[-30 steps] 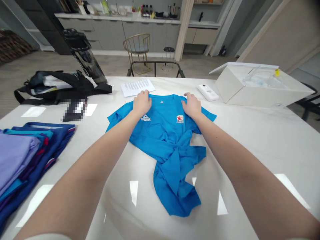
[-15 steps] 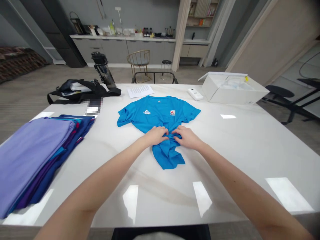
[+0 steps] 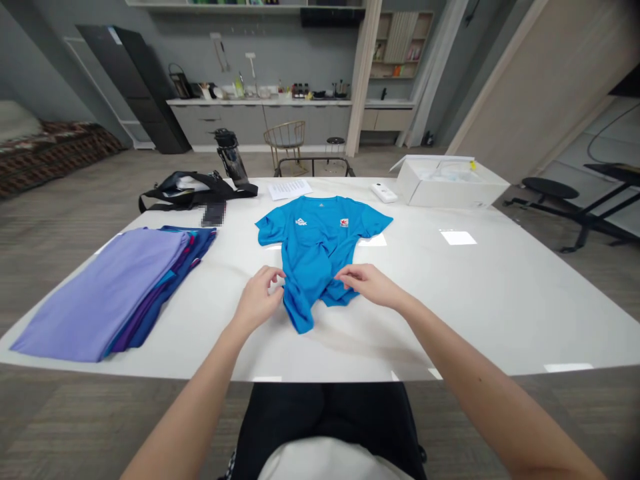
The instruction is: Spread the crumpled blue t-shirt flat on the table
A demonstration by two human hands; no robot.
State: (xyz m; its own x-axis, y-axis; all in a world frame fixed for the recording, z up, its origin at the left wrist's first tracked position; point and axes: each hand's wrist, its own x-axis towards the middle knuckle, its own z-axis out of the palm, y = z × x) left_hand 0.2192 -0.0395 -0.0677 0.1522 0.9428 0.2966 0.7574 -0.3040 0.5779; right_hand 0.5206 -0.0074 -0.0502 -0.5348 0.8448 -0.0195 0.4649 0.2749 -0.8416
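Observation:
A blue short-sleeved T-shirt (image 3: 313, 257) lies on the white table, neckline at the far side, with white and red chest prints. Its body is creased and its lower hem is uneven, one corner trailing towards me. My left hand (image 3: 260, 293) is at the shirt's left edge, fingers curved and thumb apart from them, fingertips at the fabric. On the other side, my right hand (image 3: 367, 280) pinches the shirt's fabric near the lower right, thumb and forefinger together.
A stack of folded clothes (image 3: 110, 287), lavender on top, lies at the left. Farther back are a black bag (image 3: 190, 190), a dark bottle (image 3: 231, 157), a printed sheet (image 3: 290, 189), a white handheld device (image 3: 384, 193) and an open white box (image 3: 445, 190).
My hands have moved apart from the bunched middle, the left going leftwards. The shirt's lower part has spread wider. The view has shifted, showing more of the table's near edge.

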